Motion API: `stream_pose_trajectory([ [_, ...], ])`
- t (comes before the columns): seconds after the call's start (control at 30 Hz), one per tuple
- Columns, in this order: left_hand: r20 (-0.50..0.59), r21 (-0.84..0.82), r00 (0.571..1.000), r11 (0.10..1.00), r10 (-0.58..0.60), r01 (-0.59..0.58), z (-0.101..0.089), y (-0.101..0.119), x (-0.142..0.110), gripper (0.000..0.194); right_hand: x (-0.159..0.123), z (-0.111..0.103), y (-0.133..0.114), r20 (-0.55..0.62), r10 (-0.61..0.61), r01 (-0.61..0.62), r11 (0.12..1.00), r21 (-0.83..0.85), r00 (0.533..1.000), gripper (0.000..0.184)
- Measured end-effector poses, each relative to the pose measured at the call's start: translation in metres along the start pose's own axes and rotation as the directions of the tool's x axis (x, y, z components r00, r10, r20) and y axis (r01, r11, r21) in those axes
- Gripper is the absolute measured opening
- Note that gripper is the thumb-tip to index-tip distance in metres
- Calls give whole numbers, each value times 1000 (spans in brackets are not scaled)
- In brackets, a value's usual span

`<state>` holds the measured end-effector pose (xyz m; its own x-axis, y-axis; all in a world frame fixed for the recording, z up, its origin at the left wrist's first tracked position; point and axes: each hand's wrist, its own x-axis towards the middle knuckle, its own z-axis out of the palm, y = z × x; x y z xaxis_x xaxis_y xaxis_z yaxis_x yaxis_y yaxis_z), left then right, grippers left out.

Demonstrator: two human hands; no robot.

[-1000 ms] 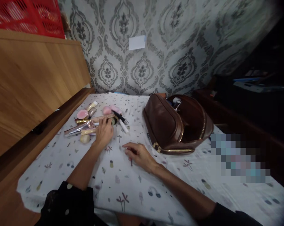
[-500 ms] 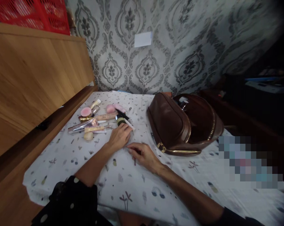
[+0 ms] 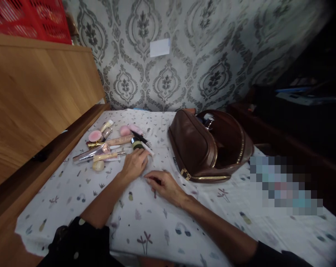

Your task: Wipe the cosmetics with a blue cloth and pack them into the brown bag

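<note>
My left hand (image 3: 135, 163) lies palm down on the patterned cloth, its fingers loosely bent and holding nothing that I can see. Just beyond its fingertips are a small olive-green jar (image 3: 137, 145) with a dark lid and a slim white tube (image 3: 148, 149); whether the fingers touch them is hidden. My right hand (image 3: 166, 185) rests on its side nearby, loosely curled, thumb apart from the fingers, with nothing between them. Left of the jar lie a beige tube (image 3: 119, 140), a shiny pinkish tube (image 3: 91, 153), a pale yellow tube (image 3: 105, 156) and a cream sponge (image 3: 98, 165).
On the right, a brown leather bag (image 3: 191, 144) stands unzipped, a clear-capped item (image 3: 209, 122) inside. Pink puffs (image 3: 95, 136) and a black pen-like item (image 3: 140, 137) lie among the cosmetics. A wooden cabinet (image 3: 42, 89) bounds the left; a papered wall (image 3: 179, 81) stands behind.
The view has turned slightly, so the table, bag and hands sit farther left in it. Both hands keep nearly the same pose and place on the cloth.
</note>
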<state>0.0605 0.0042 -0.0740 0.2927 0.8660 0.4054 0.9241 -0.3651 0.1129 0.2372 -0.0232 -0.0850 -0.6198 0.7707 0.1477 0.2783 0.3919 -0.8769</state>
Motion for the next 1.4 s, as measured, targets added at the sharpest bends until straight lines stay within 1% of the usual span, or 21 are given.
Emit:
stream_pose_trajectory([
  [0.07,-25,9,999,999,-36,36,-3,-2,4,25,0,-1,-1,6,4,-4,1000,7,1000,24],
  [0.13,-44,47,996,996,-77,80,-8,-5,13,26,0,-1,-2,11,3,-3,1000,8,1000,24],
  [0.23,-20,172,992,977,-122,124,-18,-8,40,31,0,-2,-1,10,-8,9,1000,-4,1000,24],
  [0.3,44,277,988,952,-148,130,-24,-7,64,34,-1,-3,-2,1,-16,16,1000,-12,1000,24],
  [0.33,94,327,982,936,-165,127,-26,-7,75,36,-1,-3,-2,-5,-20,20,1000,-17,1000,23],
  [0.4,222,406,953,908,-205,101,-26,-6,96,38,-1,-3,-3,-11,-33,33,999,-25,999,24],
  [0.43,268,423,939,902,-217,88,-25,-5,105,38,-2,-3,-3,-16,-41,41,999,-33,999,24],
  [0.53,363,439,899,896,-245,67,-18,-5,123,37,-2,-2,-3,-26,-63,62,996,-65,998,24],
  [0.63,430,452,861,890,-272,55,-10,-7,133,36,-1,-1,-2,-22,-78,76,993,-94,997,26],
  [0.7,454,458,846,888,-279,47,-6,-8,137,36,-1,-1,0,-23,-83,80,991,-106,996,27],
  [0.77,458,461,844,886,-278,42,-5,-8,138,36,-1,-1,1,-22,-84,82,991,-110,996,28],
  [0.97,420,462,869,886,-261,43,-3,-8,134,39,-2,-1,1,-30,-63,58,990,-131,998,27],
  [1.13,394,443,894,896,-214,19,-1,-7,124,41,-2,-1,1,-23,-69,65,989,-131,997,28],
  [1.4,383,417,914,908,-138,-38,-7,7,110,38,-1,-1,0,-20,-79,75,984,-159,997,28],
])
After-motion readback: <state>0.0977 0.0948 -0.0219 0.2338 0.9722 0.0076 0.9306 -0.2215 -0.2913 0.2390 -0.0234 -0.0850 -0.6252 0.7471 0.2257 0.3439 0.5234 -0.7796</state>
